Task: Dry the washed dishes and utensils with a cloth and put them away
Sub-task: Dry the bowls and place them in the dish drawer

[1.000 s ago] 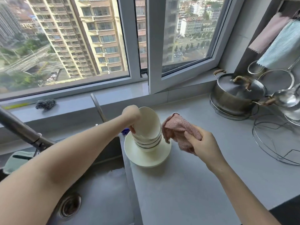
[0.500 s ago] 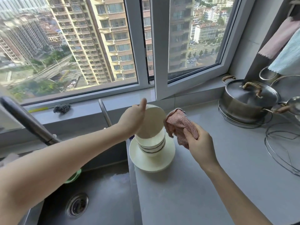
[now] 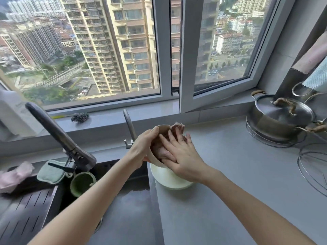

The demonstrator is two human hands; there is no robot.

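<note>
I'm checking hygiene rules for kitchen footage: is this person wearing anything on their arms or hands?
Nothing shows. The left hand and the right hand are bare, without gloves. The left forearm and the right forearm are bare too, with no sleeve in view up to the picture's edge. No watch, bracelet or ring is visible.

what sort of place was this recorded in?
Most likely a home kitchen in a high-rise flat: a sink with a pull-down faucet, a lidded steel pot on the counter, and a bowl with a cloth pressed into it.
</note>
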